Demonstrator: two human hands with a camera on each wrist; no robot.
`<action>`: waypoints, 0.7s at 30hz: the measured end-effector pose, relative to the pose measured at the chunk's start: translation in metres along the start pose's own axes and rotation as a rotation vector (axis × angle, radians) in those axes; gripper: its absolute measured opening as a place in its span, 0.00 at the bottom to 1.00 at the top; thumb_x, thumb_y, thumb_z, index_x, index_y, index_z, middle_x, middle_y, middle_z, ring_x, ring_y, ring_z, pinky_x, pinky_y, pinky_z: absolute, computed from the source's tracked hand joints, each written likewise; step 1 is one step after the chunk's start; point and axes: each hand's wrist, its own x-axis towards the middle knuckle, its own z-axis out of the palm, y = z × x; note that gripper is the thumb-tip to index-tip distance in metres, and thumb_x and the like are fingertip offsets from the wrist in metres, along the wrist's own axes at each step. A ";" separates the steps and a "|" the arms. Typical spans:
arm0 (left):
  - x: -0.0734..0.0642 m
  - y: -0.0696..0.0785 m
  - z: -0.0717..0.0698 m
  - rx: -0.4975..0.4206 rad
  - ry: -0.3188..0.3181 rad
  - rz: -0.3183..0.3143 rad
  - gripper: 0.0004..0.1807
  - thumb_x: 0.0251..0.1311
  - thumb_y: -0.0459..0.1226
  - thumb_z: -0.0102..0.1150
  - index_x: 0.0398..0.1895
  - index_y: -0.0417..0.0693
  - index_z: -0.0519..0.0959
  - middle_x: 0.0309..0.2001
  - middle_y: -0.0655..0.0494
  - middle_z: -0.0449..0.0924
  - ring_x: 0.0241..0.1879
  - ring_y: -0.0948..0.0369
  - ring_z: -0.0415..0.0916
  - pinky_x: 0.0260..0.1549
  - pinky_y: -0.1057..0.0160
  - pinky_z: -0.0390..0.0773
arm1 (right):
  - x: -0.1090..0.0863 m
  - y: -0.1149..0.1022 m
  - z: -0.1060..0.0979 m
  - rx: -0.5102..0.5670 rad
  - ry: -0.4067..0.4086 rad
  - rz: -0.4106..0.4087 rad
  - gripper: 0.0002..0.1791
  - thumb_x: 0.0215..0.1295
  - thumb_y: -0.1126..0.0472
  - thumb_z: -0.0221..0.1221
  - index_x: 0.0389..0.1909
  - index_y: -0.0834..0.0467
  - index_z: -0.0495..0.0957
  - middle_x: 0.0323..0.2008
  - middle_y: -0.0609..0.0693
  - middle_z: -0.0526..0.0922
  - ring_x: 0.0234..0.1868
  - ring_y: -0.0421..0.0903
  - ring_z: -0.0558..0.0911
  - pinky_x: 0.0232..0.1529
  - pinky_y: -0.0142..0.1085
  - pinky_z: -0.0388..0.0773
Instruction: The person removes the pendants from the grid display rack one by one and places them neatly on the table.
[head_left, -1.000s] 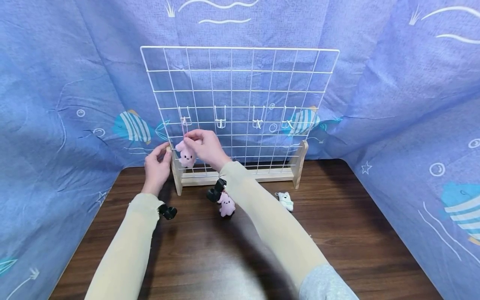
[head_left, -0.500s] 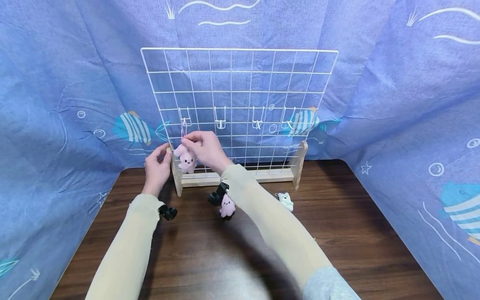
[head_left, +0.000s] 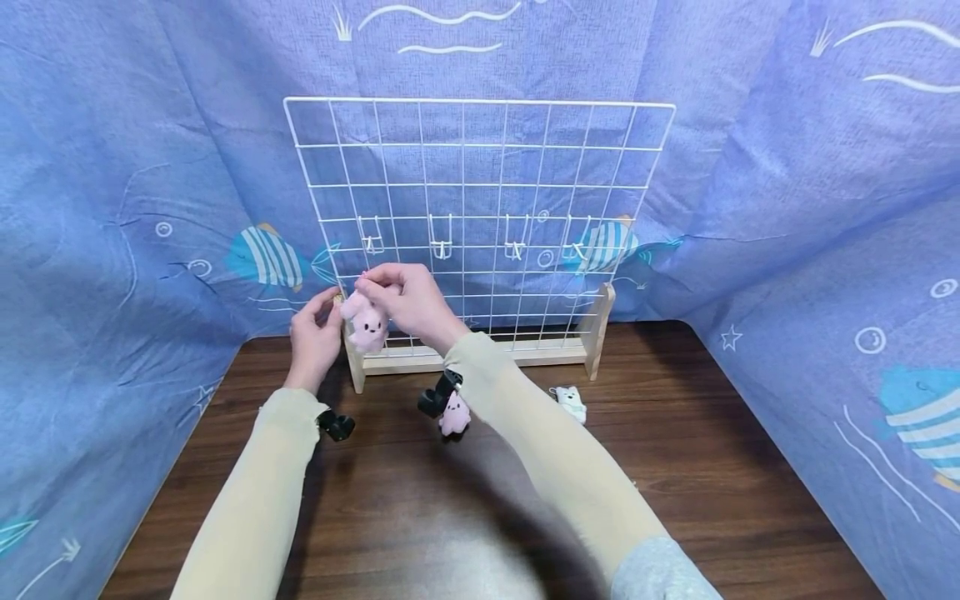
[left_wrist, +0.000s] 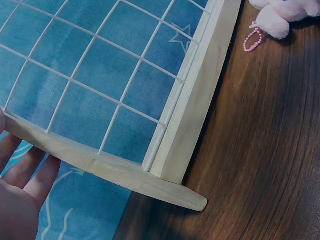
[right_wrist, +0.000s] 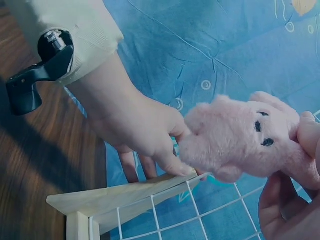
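Note:
In the head view, my right hand (head_left: 420,304) pinches a small pink plush keychain (head_left: 367,327) by its upper part, in front of the lower left of a white wire grid (head_left: 480,102). The right wrist view shows the plush toy (right_wrist: 240,137) from close by, its stitched face visible and the thumb on its body. My left hand (head_left: 313,342) grips the top of the grid's left wooden leg (head_left: 352,358), thumb on one side and fingers on the other. In the left wrist view, its fingertips touch the wooden leg (left_wrist: 115,169). Most of the beaded loop is hidden.
Several white hooks hang in a row on the grid, the leftmost hook (head_left: 372,243) just above my right hand. A second pink plush (head_left: 454,415) and a white plush (head_left: 572,403) lie on the brown table (head_left: 375,517). A blue curtain (head_left: 750,208) surrounds it.
The pink loop that ran up to the leftmost hook no longer shows there. The plush in my right hand has moved slightly down and left. My left hand stays on the leg.

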 end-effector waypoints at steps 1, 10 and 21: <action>0.000 0.000 0.000 0.002 0.000 0.000 0.18 0.76 0.32 0.56 0.66 0.43 0.82 0.61 0.41 0.83 0.62 0.51 0.79 0.64 0.50 0.79 | -0.001 0.000 0.001 -0.004 -0.007 0.002 0.10 0.74 0.58 0.66 0.47 0.60 0.89 0.34 0.49 0.89 0.28 0.39 0.78 0.26 0.29 0.76; 0.000 -0.001 0.000 0.010 -0.005 -0.002 0.18 0.77 0.34 0.56 0.67 0.44 0.81 0.61 0.42 0.84 0.63 0.52 0.79 0.64 0.48 0.79 | -0.010 0.019 0.004 -0.034 -0.050 0.001 0.10 0.74 0.60 0.65 0.47 0.62 0.89 0.35 0.50 0.89 0.27 0.36 0.79 0.26 0.28 0.77; -0.001 0.001 0.000 0.008 -0.002 -0.010 0.19 0.78 0.35 0.56 0.67 0.45 0.81 0.61 0.42 0.84 0.63 0.52 0.79 0.64 0.49 0.79 | -0.022 0.065 0.015 -0.108 -0.064 0.076 0.10 0.73 0.60 0.66 0.45 0.62 0.90 0.37 0.50 0.90 0.28 0.35 0.79 0.29 0.26 0.76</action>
